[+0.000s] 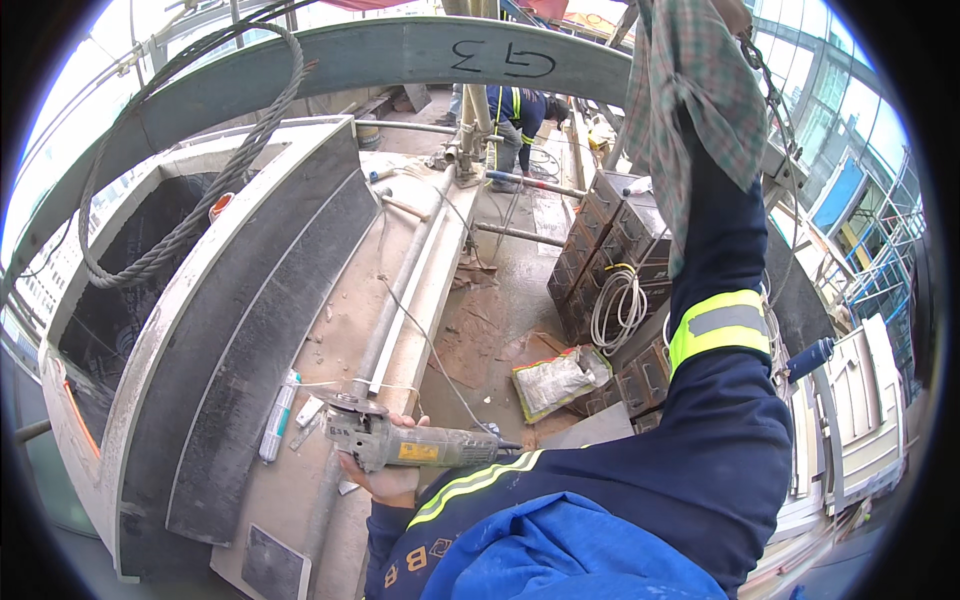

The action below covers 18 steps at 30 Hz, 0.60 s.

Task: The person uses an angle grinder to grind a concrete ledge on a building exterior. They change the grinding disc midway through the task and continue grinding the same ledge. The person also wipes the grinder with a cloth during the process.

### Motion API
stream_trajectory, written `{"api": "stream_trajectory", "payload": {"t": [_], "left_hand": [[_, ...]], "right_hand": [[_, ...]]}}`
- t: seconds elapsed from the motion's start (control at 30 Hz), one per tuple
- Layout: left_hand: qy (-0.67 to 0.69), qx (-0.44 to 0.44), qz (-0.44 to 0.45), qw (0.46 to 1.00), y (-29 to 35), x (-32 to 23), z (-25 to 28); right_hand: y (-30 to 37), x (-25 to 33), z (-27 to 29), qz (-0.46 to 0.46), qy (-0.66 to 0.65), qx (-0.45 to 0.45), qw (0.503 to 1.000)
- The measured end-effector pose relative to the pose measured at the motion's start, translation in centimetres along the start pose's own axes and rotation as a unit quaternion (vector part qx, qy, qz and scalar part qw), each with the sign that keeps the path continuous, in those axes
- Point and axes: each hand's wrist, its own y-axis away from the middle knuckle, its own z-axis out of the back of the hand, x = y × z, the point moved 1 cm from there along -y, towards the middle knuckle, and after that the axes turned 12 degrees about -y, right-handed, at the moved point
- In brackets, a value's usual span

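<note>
1. Left hand (385, 482) is clamping its fingers round the grinder (430, 448), 7 o'clock.
2. Right hand (735, 15) is showing at 1 o'clock, finger state unclear.
3. Overhead work is seemingly underway; next move is probably needing a steady grinder.

Remotely, I am viewing: navy right sleeve (740, 410), yellow-and-silver reflective band (718, 330) encircling it; navy front cloth, similar slanting stripe (478, 485), orange-tan print (440, 547); bright blue fabric (580, 550), creasing.

Steel cable loop (240, 170) upper left; co-worker (530, 103) bent over; white cable coil (604, 312) against dark boxes (585, 240); sack (563, 382) nearby.
</note>
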Motion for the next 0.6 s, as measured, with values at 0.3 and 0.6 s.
{"api": "stream_trajectory", "payload": {"t": [0.3, 0.6], "left_hand": [[0.021, 0.035, 0.016, 0.999, 0.0, 1.5, -1.6], [0.004, -0.001, 0.022, 1.0, 0.8, 1.5, -2.7]], "right_hand": [[4.2, -1.7, -2.2, 0.183, 0.162, 0.102, 0.964], [4.5, -11.4, 1.9, -0.261, -0.011, 0.557, 0.788]]}}
